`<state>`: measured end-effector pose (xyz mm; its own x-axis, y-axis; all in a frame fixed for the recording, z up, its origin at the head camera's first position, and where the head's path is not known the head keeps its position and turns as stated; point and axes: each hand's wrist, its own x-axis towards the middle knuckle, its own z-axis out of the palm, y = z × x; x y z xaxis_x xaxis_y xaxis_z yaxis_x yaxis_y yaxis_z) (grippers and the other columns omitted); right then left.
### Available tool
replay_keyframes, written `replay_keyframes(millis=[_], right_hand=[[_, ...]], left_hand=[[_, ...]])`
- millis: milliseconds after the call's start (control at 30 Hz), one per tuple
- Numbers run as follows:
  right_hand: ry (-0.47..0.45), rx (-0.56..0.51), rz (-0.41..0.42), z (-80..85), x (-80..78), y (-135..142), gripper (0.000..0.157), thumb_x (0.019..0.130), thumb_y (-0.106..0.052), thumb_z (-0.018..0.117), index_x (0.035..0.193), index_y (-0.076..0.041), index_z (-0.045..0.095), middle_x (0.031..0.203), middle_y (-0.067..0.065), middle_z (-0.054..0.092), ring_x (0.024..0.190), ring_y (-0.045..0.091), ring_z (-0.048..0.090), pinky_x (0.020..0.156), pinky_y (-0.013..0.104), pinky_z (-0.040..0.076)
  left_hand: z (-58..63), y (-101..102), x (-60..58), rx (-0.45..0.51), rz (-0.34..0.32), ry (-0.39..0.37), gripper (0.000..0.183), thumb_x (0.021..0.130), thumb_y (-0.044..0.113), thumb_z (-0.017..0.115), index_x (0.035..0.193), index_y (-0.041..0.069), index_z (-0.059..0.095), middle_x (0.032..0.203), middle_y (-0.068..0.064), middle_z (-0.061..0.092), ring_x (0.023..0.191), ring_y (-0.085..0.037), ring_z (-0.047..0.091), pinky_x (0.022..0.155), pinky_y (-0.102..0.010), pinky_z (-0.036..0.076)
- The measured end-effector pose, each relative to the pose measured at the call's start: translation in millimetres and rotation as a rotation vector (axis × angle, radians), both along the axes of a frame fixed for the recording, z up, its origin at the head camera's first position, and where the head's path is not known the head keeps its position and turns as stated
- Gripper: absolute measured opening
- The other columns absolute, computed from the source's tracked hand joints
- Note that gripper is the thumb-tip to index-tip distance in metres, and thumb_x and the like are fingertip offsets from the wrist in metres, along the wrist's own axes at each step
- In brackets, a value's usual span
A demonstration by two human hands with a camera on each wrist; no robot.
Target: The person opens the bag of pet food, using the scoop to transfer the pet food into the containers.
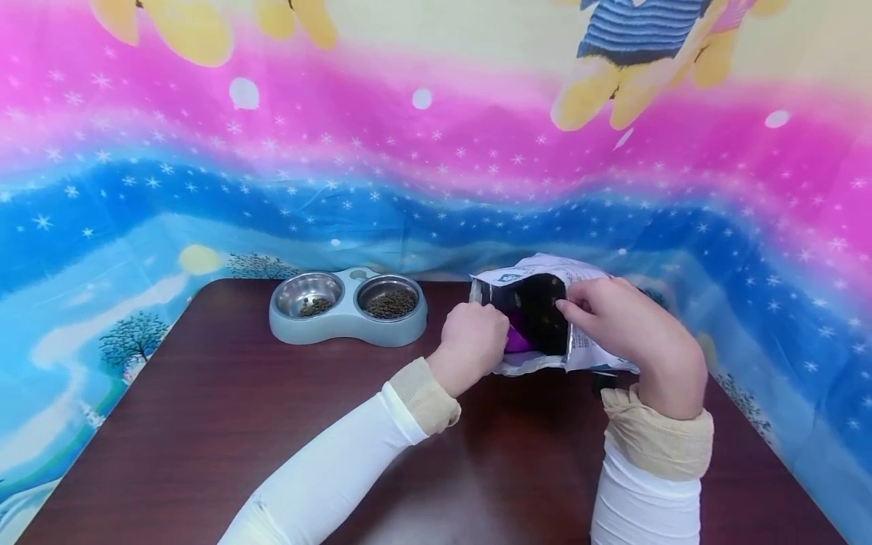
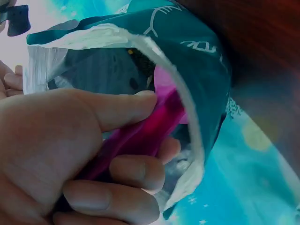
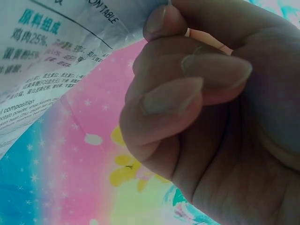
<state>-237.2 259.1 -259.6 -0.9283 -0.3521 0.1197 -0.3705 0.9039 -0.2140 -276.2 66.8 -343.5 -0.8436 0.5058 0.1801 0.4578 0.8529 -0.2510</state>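
My left hand (image 1: 477,339) reaches into the mouth of a pet food bag (image 1: 545,265) that lies on the table's right side, its opening towards the left. In the left wrist view, the thumb and curled fingers grip the handle of a magenta scoop (image 2: 147,133). The scoop's wider pink end is further inside, beside dark kibble (image 2: 144,65). On the bag's upper right, my right hand (image 1: 630,322) pinches the bag's edge between thumb and forefinger. Its other fingers curl inward in the right wrist view. Part of the scoop is hidden by the left hand.
Left of the bag, a grey-blue double bowl stand (image 1: 347,327) sits near the back of the dark wooden table (image 1: 259,424). Both metal bowls hold kibble (image 1: 390,304), the right one more. A colourful printed cloth (image 1: 422,151) hangs behind and beside the table.
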Motion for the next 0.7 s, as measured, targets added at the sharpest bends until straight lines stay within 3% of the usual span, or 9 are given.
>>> replay_keyframes(millis=[267,467,700], right_hand=[[0.002,0.001,-0.007,0.7,0.0,1,0.031,0.109,-0.019,0.062,0.079,-0.013,0.06,0.066,0.0,0.047,0.063,0.015,0.047,0.069,0.032,0.044],[-0.004,0.003,-0.014,1.6,-0.1,0,0.03,0.109,-0.02,0.062,0.08,-0.012,0.061,0.067,0.0,0.048,0.064,0.016,0.047,0.069,0.033,0.044],[-0.027,-0.001,-0.024,2.5,0.3,3,0.032,0.11,-0.021,0.062,0.08,-0.012,0.058,0.067,0.0,0.046,0.063,0.016,0.046,0.068,0.033,0.043]], left_hand=[[-6.4,-8,3.0,0.148,0.071,-0.08,0.036,0.106,0.048,0.064,0.109,0.018,0.083,0.102,-0.001,0.084,0.086,-0.023,0.079,0.066,-0.038,0.064],[-8.0,-23,11.7,0.194,0.084,-0.033,0.04,0.105,0.05,0.065,0.106,0.014,0.081,0.098,-0.004,0.084,0.083,-0.025,0.08,0.065,-0.038,0.064],[-20.9,-41,14.6,0.27,0.064,-0.025,0.041,0.106,0.049,0.064,0.109,0.009,0.073,0.092,-0.008,0.082,0.08,-0.026,0.079,0.065,-0.039,0.064]])
